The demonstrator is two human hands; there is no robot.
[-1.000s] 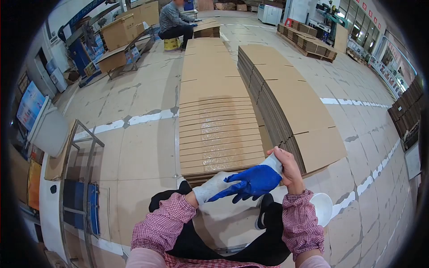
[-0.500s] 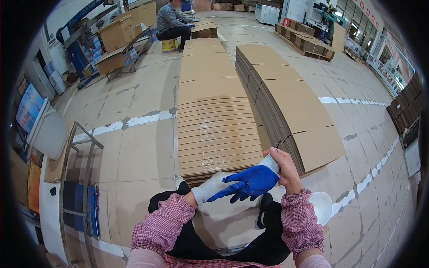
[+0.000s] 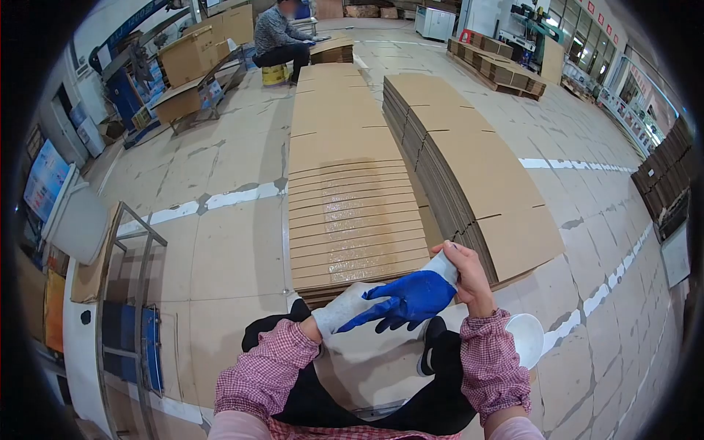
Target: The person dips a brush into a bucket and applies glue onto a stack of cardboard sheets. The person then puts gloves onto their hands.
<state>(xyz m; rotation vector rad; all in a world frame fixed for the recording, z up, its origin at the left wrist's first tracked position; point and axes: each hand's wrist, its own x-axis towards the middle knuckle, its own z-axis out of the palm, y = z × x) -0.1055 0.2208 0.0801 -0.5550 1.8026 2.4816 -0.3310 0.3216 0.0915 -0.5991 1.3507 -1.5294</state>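
Note:
My right hand [image 3: 469, 270] is bare and closed on the pale cuff of a blue-coated glove [image 3: 422, 297]. The glove stretches leftward from that hand, its blue fingers pointing left and down. My left hand [image 3: 343, 308] wears a whitish glove and touches the blue glove; its fingertips are hidden behind or among the blue fingers. Just beyond both hands lies a long row of overlapping flat cardboard sheets [image 3: 345, 147], with a wet, shiny strip across the near ones. A second cardboard stack [image 3: 477, 161] stands to its right.
A white bowl or bucket [image 3: 525, 341] sits beside my right sleeve. At the left is a metal-framed table [image 3: 143, 293]. A person [image 3: 282, 37] sits on a yellow stool [image 3: 276, 75] at the far end. More cardboard [image 3: 664, 180] stands at the right edge.
The view has shifted slightly, so the cardboard sits a little further left in the frame. Both hands and the blue glove keep nearly the same pose.

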